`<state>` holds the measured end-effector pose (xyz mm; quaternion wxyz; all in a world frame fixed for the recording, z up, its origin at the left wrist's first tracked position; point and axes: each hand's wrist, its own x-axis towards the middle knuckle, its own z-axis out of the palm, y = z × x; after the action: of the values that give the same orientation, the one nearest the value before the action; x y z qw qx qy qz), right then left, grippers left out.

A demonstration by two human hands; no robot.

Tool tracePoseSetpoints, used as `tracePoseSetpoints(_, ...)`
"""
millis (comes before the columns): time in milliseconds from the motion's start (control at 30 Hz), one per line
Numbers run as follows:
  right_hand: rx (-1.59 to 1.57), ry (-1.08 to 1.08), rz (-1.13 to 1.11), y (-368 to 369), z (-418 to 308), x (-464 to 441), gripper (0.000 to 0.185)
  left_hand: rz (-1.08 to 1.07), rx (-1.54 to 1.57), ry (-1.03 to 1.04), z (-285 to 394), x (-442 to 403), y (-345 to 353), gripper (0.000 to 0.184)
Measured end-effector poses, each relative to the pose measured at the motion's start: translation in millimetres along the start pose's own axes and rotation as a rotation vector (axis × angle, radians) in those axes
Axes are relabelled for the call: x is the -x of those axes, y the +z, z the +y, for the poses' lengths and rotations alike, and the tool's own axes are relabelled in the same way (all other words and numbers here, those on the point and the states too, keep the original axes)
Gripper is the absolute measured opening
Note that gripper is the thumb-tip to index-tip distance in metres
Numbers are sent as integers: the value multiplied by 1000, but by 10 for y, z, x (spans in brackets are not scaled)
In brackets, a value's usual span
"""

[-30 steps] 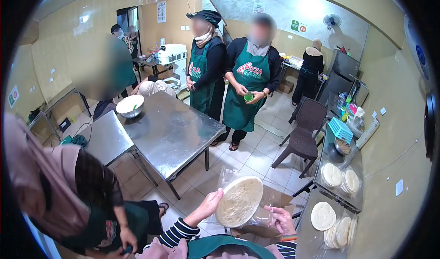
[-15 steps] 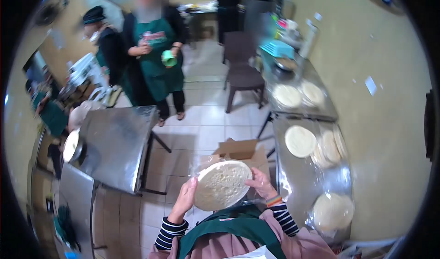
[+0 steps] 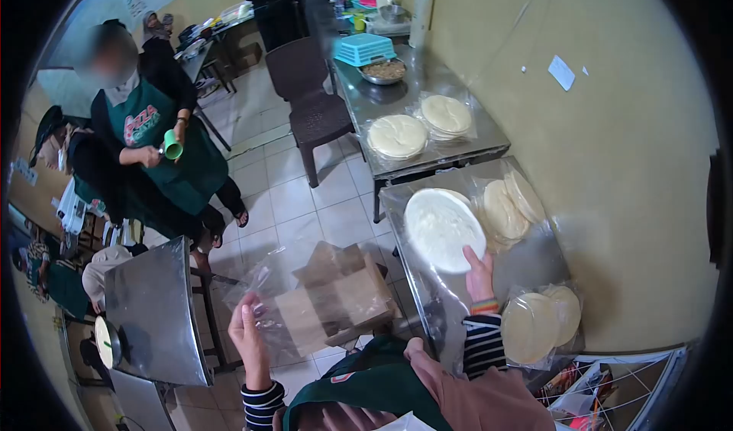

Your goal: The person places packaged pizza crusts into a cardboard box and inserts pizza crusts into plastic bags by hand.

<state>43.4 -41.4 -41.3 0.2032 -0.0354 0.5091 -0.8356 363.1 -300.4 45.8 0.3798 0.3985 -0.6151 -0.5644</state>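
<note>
A round pale pizza base (image 3: 441, 229) is in my right hand (image 3: 479, 280), gripped at its near edge above the metal table on the right. Another base beneath it is mostly hidden. My left hand (image 3: 249, 335), over the floor on the left, pinches the edge of a clear plastic bag (image 3: 267, 290). The bag hangs spread out in front of an open cardboard box (image 3: 343, 301). Close to my right wrist, bagged bases (image 3: 531, 328) lie on the table. More bagged bases (image 3: 505, 209) sit beyond my right hand.
Farther back, a second metal table (image 3: 397, 175) bears stacked bases, a steel bowl (image 3: 383, 72) and a blue basket (image 3: 365, 49). A brown chair (image 3: 317, 110) stands beside it. At left, a person in a green apron (image 3: 153, 125) holds a green cup (image 3: 172, 145). Another metal table (image 3: 153, 301) is at lower left.
My right hand has carried the base from in front of me to the right table. My left hand has let go of the base and now holds the bag farther left. The view has turned right.
</note>
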Motion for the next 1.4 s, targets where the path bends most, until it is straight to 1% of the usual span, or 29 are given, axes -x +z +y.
tracePoseSetpoints(33, 167, -131, 47, -30, -18, -133, 47, 43, 72, -9, -32, -22, 51, 32)
tracePoseSetpoints(67, 166, -130, 57, -93, 7, -257, 47, 33, 68, -13, -30, -16, 113, 32)
tracePoseSetpoints(133, 940, -404, -119, -231, 152, -540, 38, 113, -75, 77, 1, -10, 218, 31)
tracePoseSetpoints(167, 937, -406, -114, -330, 207, -656, 38, 108, -76, 81, -3, -6, 267, 31)
tracePoseSetpoints(233, 1134, -414, 106, -635, 255, -897, 29, 143, -172, 206, -28, 4, 354, 43)
tracePoseSetpoints(267, 1028, -390, 276, -806, 211, -1066, 23, 106, -166, 199, -32, 15, 368, 45)
tracePoseSetpoints(333, 1438, -554, 496, -1059, -75, -1289, 26, 66, -198, 267, -136, -4, 371, 42)
tracePoseSetpoints(400, 1618, -505, 775, -1088, -339, -1476, 29, 29, -217, 349, -196, -59, 386, 39)
tracePoseSetpoints(500, 1803, -371, 663, -1349, -491, -1717, 33, -51, -136, 300, -216, -120, 417, 35)
tracePoseSetpoints(533, 1807, -378, 640, -1338, -495, -1760, 33, -35, -251, 282, -202, -151, 428, 37)
tracePoseSetpoints(567, 1842, -284, 660, -1210, -589, -1731, 34, -17, -366, 258, -208, -160, 412, 38)
tracePoseSetpoints(600, 1876, -188, 680, -1097, -605, -1735, 36, 6, -322, 254, -339, -234, 401, 40)
tracePoseSetpoints(633, 1890, -405, 509, -1082, -340, -1912, 37, 23, -325, 248, -444, -255, 416, 40)
tracePoseSetpoints(700, 1638, -651, -47, -563, 134, -1803, 49, 38, -182, 65, -457, -279, 574, 39)
tracePoseSetpoints(767, 1858, -599, -538, 202, 457, -1403, 61, 32, -69, 14, -458, -312, 727, 39)
tracePoseSetpoints(833, 1630, -293, -263, 213, 1035, -1443, 75, 42, -305, 266, -454, -345, 757, 37)
tracePoseSetpoints(867, 1616, -204, -128, 220, 1155, -1484, 80, 131, -300, 284, -443, -355, 770, 37)
tracePoseSetpoints(900, 1590, -113, -6, 139, 1261, -1554, 85, 115, -270, 208, -419, -340, 756, 36)
tracePoseSetpoints(933, 1599, -93, -1, -28, 1458, -1659, 90, 96, -242, 133, -400, -300, 693, 36)
tracePoseSetpoints(967, 1636, -63, 11, 31, 1395, -1661, 88, 131, -330, 195, -574, -314, 613, 35)
tracePoseSetpoints(1067, 1653, -13, 142, 274, 1226, -1595, 89, 159, -197, 50, -462, -234, 566, 34)
tracePoseSetpoints(1100, 1518, 82, 157, 302, 1140, -1621, 89, 152, -123, -8, -461, -199, 543, 35)
tracePoseSetpoints(1133, 1480, -121, 126, -18, 1455, -1847, 82, 151, -220, 79, -629, -203, 506, 33)
tracePoseSetpoints(1167, 1106, -39, 81, -302, 1689, -2079, 73, 173, -214, 91, -621, -187, 489, 33)
tracePoseSetpoints(1233, 951, 34, 114, -297, 1546, -2143, 69, 80, -110, 35, -572, -153, 462, 31)
tracePoseSetpoints(1267, 914, 18, 101, -481, 1506, -2282, 67, 127, -247, 195, -615, -170, 422, 27)
tracePoseSetpoints(1300, 877, 5, 87, -626, 1470, -2421, 66, 137, -244, 200, -541, -157, 404, 27)
tracePoseSetpoints(1367, 1482, -84, 229, -475, 857, -2244, 54, 7, -296, 201, -332, -84, 385, 29)
tracePoseSetpoints(1400, 1694, -232, 303, -492, 757, -2205, 48, 11, -293, 201, -356, -61, 384, 29)
